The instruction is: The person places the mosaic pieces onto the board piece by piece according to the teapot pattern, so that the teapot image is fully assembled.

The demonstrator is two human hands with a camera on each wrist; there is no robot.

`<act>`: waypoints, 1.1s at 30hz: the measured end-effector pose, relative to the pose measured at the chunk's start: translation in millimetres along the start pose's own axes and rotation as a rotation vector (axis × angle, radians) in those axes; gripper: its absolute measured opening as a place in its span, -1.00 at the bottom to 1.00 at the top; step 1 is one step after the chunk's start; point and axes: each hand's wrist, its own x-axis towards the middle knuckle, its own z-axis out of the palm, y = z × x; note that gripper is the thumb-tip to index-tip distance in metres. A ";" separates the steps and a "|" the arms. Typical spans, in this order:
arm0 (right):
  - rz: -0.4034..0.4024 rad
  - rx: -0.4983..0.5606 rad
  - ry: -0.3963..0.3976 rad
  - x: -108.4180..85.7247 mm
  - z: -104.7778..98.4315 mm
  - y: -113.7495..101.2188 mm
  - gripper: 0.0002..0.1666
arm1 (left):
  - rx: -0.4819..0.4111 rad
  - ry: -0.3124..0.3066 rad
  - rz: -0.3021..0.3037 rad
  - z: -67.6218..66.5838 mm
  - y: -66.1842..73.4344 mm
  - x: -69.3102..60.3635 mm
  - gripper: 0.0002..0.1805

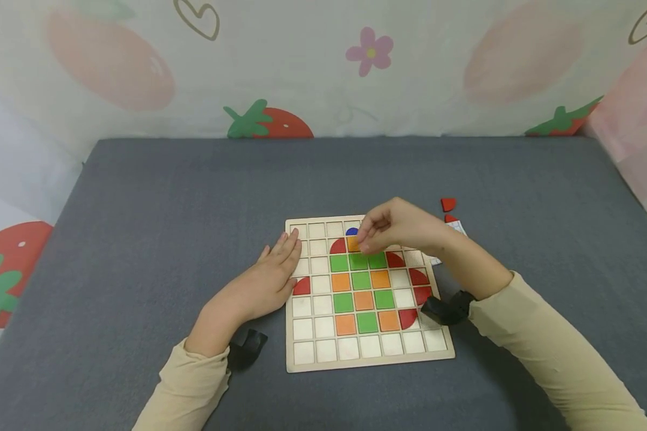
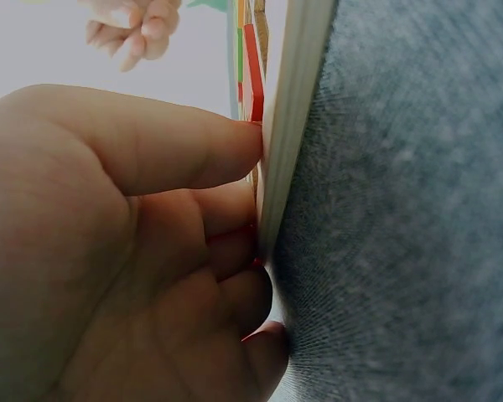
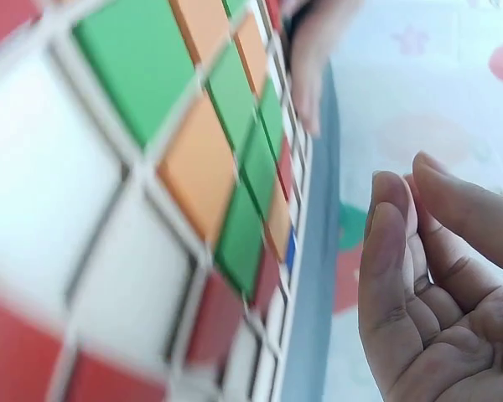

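A square wooden grid board [image 1: 377, 360] lies on the table, with green, orange, red and blue tiles in some of its cells. My left hand [image 1: 266, 272] rests along the left edge of the board, fingers extended toward its upper left corner. In the left wrist view, the thumb [image 2: 210, 151] touches the board's edge. My right hand [image 1: 396, 227] is over the upper part of the board, just right of an orange tile [image 1: 353, 244]. Its thumb and fingertips pinch together; a thin reddish edge between them suggests a small red piece, mostly hidden.
Two loose red pieces lie beyond the board's upper right corner, one of them a red quarter-round [image 1: 449, 205]. A white printed card [image 1: 457, 227] is partly hidden under my right forearm. A grey cloth [image 1: 194, 197] covers the table; a strawberry-patterned curtain [image 1: 313, 60] hangs behind it.
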 end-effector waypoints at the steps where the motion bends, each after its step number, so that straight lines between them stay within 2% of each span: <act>1: 0.003 0.002 0.012 -3.2 -5.4 0.7 -0.82 | 0.001 0.000 -0.002 -0.2 0.1 0.1 -0.35; 7: 0.033 -0.038 0.082 -20.7 -30.4 3.4 -0.80 | 0.007 -0.002 -0.009 -0.9 0.7 -0.1 -0.35; 13: 0.062 -0.070 0.121 -33.1 -47.9 8.2 -0.73 | 0.010 0.008 0.016 1.4 -3.4 0.9 -0.36; 21: 0.061 -0.061 0.172 -45.0 -68.2 16.4 -0.73 | 0.018 0.009 0.014 1.0 -3.1 1.4 -0.38; 28: 0.099 -0.026 0.268 -54.4 -83.0 27.2 -0.79 | 0.033 0.009 0.016 1.2 -3.1 0.7 -0.40; 33: 0.119 -0.035 0.304 -58.1 -92.0 33.4 -0.79 | 0.032 0.004 0.012 0.6 -2.9 -0.2 -0.41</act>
